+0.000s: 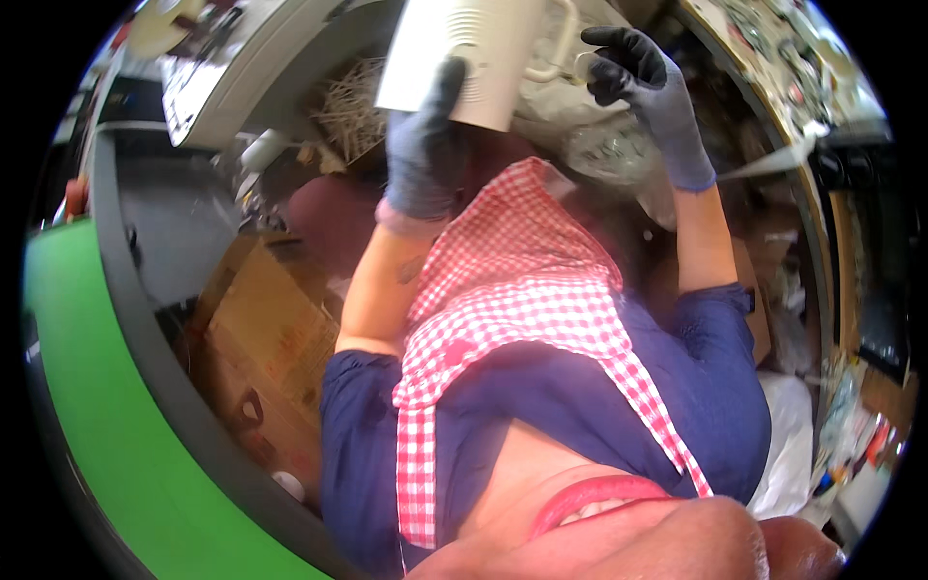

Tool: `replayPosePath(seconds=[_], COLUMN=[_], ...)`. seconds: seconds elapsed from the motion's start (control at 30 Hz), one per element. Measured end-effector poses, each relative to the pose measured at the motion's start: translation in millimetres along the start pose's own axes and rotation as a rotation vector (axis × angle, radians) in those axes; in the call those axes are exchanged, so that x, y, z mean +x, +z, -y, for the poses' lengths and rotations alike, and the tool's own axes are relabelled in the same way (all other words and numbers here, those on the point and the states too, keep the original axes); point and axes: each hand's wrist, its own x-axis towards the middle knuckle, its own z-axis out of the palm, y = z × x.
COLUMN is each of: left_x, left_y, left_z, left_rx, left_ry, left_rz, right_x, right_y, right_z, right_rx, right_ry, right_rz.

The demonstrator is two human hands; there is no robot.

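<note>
A white jug with a looped handle and ribbed rings on its side is held up at the top of the view, its upper part cut off by the edge. My left hand, in a grey glove with dark fingers, grips its lower side with the thumb across the wall. To the right of the handle is my right hand, gloved alike, its fingers bent together at a small pale piece whose kind I cannot make out. That hand appears apart from the jug.
Below the jug, a box contains many thin pale pieces. Clear plastic bags lie beyond my lap. A cardboard box stands at left, beside a green surface with a dark rim. Cluttered bench edges curve round both sides.
</note>
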Motion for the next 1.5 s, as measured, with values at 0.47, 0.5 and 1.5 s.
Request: replayPosePath(seconds=[0.47,0.5,1.5], left_x=[-19.3,-17.2,-32.6], left_y=[-18.2,-24.3,-7.0], left_z=[-11.6,-10.1,-43.6], left_rx=[0.417,0.444,0.421], left_ry=[0.369,0.386,0.102], left_rz=[0.02,0.026,-0.047], right_x=[29.1,27.6,56.8], right_y=[112.3,110.6,97.2], right_z=[31.3,37.0,75.6], right_rx=[-0.186,-0.272,-1.039], right_ry=[-0.461,-0.447,-0.94], right_rz=[0.12,0.146,0.409])
